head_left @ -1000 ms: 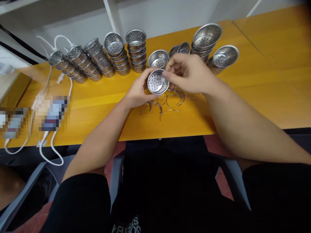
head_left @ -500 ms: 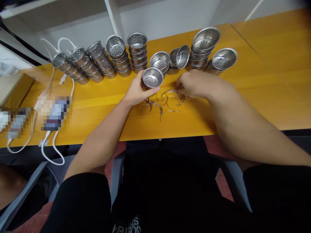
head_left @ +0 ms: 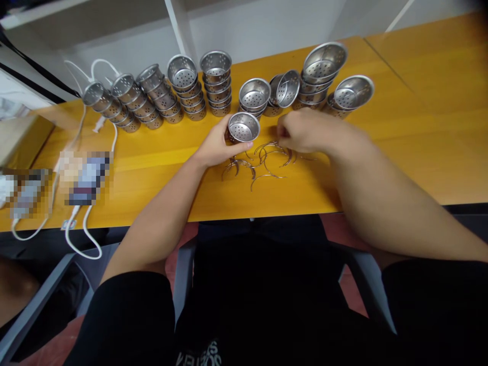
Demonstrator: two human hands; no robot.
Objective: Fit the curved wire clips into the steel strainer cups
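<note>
— Where to find the cup (head_left: 244, 127)?
— In the left hand (head_left: 218, 145), near the middle of the bench (head_left: 160, 168); mouth up, tipped slightly toward the camera. Hard to tell whether touching the wood.
— How to describe the left grip?
— Closed round the cup's side, with thumb along the near face, below the rim.
— And the right hand (head_left: 303, 131)?
— Just right of the cup, apart from it, with fingers curled down by the wires (head_left: 246, 162). Cannot tell whether grasping any, because of hidden fingertips.
— What sort of wires?
— Thin, curved, loosely strewn on the bench, in front of the cup and the right hand.
— And behind?
— Right behind the cup, a short stack (head_left: 254, 96); rightward, a tilted cup (head_left: 288, 89), then two more stacks (head_left: 325, 63). Leftward, a row of five stacks (head_left: 217, 81), all perforated metal.
— Farther left?
— Two blurred, phone-like things (head_left: 89, 180), with white cables (head_left: 91, 257).
</note>
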